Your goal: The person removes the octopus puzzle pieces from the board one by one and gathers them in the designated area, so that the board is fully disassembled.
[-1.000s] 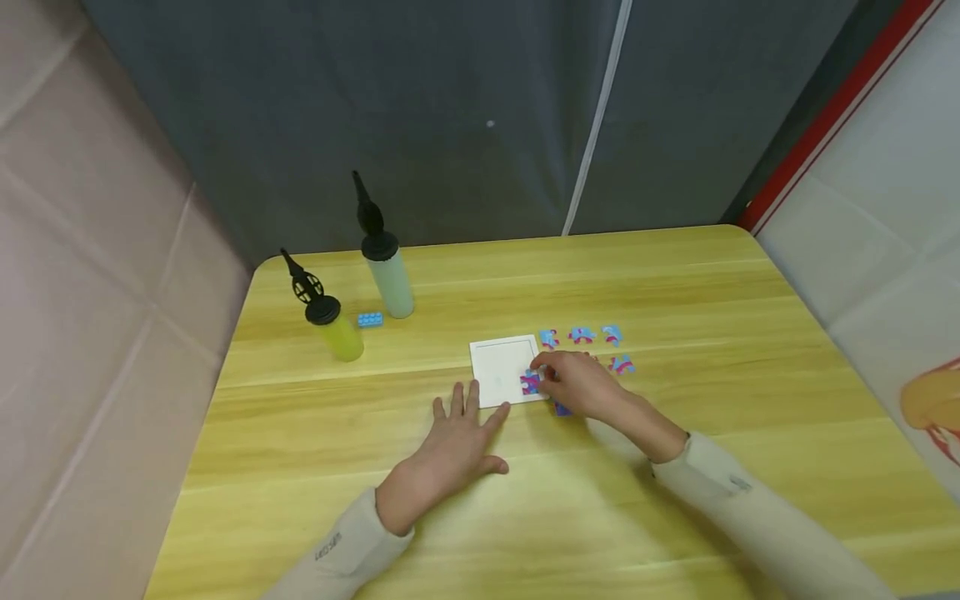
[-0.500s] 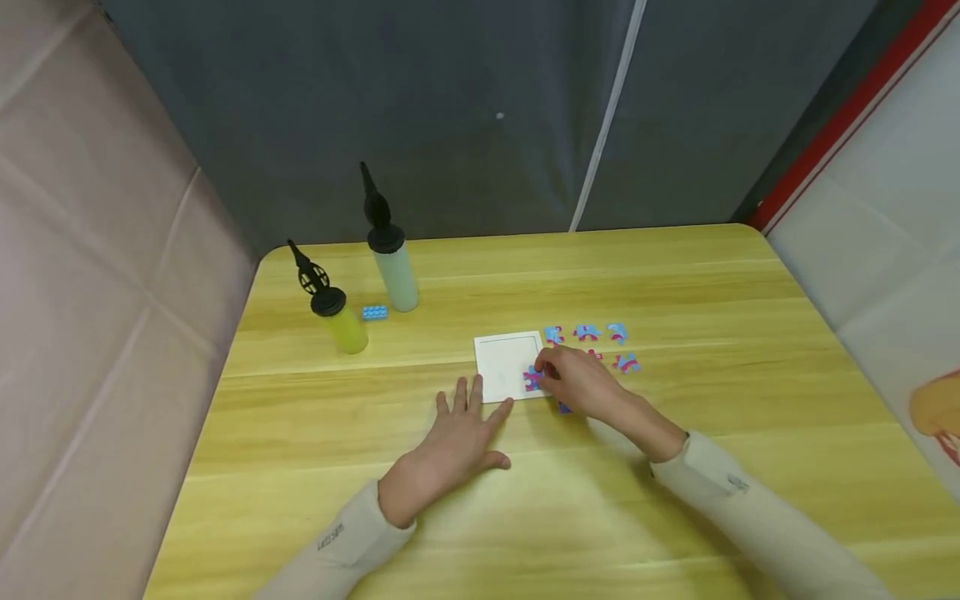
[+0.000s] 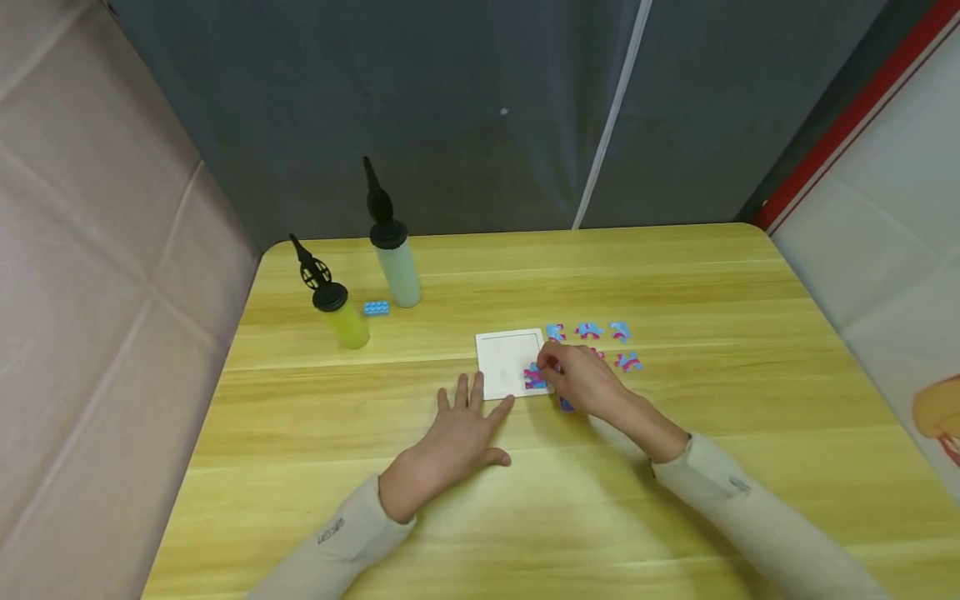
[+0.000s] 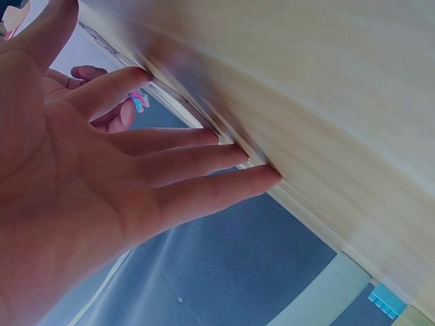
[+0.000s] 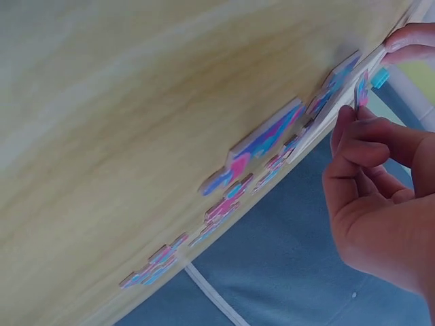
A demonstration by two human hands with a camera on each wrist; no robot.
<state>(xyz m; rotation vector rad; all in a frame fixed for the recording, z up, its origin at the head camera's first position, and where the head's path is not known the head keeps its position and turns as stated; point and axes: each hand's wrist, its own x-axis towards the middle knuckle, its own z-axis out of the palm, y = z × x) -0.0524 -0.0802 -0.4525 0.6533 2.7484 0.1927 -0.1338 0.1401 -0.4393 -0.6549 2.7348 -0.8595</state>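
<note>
My right hand (image 3: pixel 588 382) pinches a pink, blue and purple jigsaw piece (image 5: pixel 362 88) between thumb and fingertips. In the head view the piece (image 3: pixel 535 377) overlaps the lower right part of a white square puzzle frame (image 3: pixel 501 360). My left hand (image 3: pixel 453 442) lies with its fingers straight and spread, fingertips right at the frame's near left edge. The left wrist view shows the left hand (image 4: pixel 102 163) from the palm side, its fingertips down at the tabletop and the frame's edge. Several more jigsaw pieces (image 3: pixel 588 331) lie right of the frame, some partly hidden by the right hand.
On the table's (image 3: pixel 675 292) left side stand a yellow bottle (image 3: pixel 350 327) and a taller pale green bottle (image 3: pixel 399 275), both with black tops. Between them lies a small blue toy brick (image 3: pixel 377 308). A dark grey curtain (image 3: pixel 450 125) hangs behind the table.
The head view has shifted slightly. Both hands keep nearly the same places, the right fingers still at the jigsaw piece over the frame's lower right part.
</note>
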